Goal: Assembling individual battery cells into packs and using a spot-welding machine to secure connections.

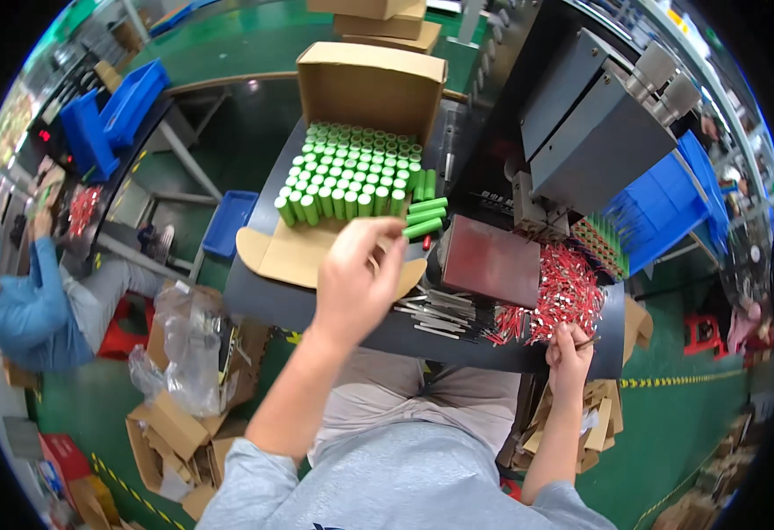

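Observation:
My left hand [358,276] reaches over the front flap of an open cardboard box, fingers curled. Its thumb and forefinger close on the near end of a green battery cell [423,229], lowest of several lying beside the box. Upright green cells with pale tops [352,172] fill the box [365,84] in rows. At the table's front edge, my right hand [569,355] pinches a small thin piece, its kind unclear. Beside those fingers spreads a heap of small red pieces with silvery ends [565,291]. Flat metal strips [440,311] lie between both hands.
A grey machine [595,124] with two knobs stands above a reddish-brown block [490,261]. Blue bins [661,208] are at right, next to more upright cells [601,243]. Another person in blue [38,305] sits at far left. Cardboard boxes [179,433] stand on the floor.

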The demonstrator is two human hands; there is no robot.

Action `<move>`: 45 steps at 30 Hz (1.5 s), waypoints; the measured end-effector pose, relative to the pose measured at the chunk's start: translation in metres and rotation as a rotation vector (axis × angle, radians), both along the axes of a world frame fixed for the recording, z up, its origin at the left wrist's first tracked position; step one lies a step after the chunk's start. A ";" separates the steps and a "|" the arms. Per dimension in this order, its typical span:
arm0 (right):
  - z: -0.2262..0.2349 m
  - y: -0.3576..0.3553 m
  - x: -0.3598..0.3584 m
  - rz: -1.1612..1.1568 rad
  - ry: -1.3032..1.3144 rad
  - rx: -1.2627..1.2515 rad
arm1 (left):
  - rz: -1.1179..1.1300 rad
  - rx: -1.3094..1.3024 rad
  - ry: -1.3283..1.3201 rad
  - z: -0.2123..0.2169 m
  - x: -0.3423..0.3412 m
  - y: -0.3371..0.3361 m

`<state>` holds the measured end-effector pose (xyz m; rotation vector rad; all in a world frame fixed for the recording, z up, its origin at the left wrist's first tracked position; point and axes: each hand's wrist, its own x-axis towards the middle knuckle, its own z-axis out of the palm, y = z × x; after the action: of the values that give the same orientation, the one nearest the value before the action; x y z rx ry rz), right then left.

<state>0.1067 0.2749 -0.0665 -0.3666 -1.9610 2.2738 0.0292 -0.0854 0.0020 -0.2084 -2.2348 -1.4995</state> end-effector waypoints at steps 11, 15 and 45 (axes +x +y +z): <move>-0.011 0.006 0.003 -0.025 0.212 -0.160 | -0.051 -0.547 -0.026 -0.034 -0.043 0.032; -0.011 0.006 0.005 0.015 0.231 -0.136 | -0.046 -0.604 -0.040 -0.039 -0.048 0.035; 0.093 -0.095 -0.090 0.199 0.068 0.012 | -0.326 -0.047 -0.019 0.002 -0.025 0.094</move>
<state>0.0168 0.1796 0.0260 -0.0954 -2.0599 2.3538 0.0042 0.0087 0.0045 -0.6006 -2.3377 -1.6138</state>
